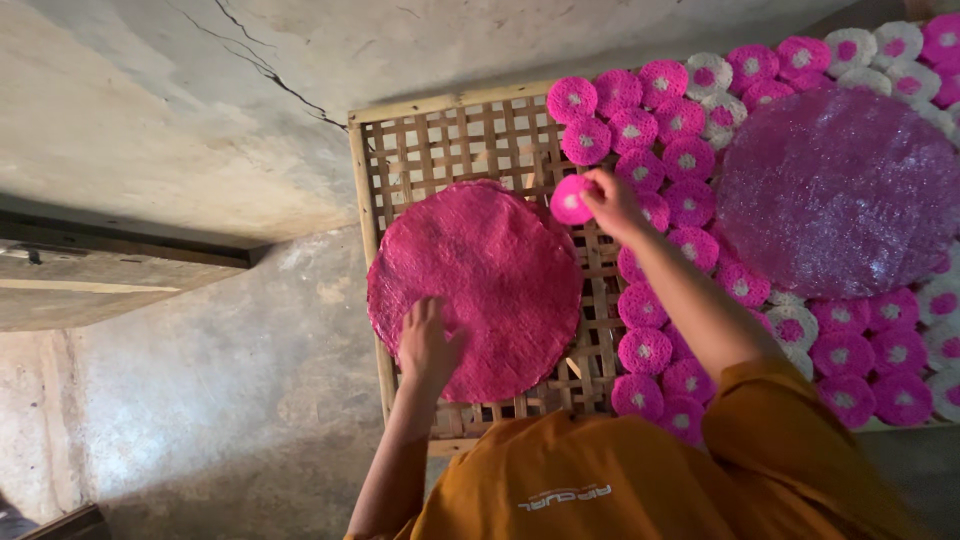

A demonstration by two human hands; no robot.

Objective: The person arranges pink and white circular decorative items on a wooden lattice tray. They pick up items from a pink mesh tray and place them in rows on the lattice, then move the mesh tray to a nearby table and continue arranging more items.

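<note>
A woven bamboo tray (430,150) lies on the floor in front of me. On its left part rests a large round pink sheet (490,270). My left hand (428,345) presses flat on the sheet's lower left edge, fingers spread. My right hand (612,203) holds a small round pink disc (571,200) between its fingers, just above the tray beside the sheet's upper right edge. Several small pink discs with pale centres (660,180) cover the tray to the right.
A large translucent pink sheet (840,190) lies over the discs at the right. White discs with pink centres (880,50) line the far right corner. A cracked concrete floor (200,100) surrounds the tray, with a wooden plank (90,270) at the left.
</note>
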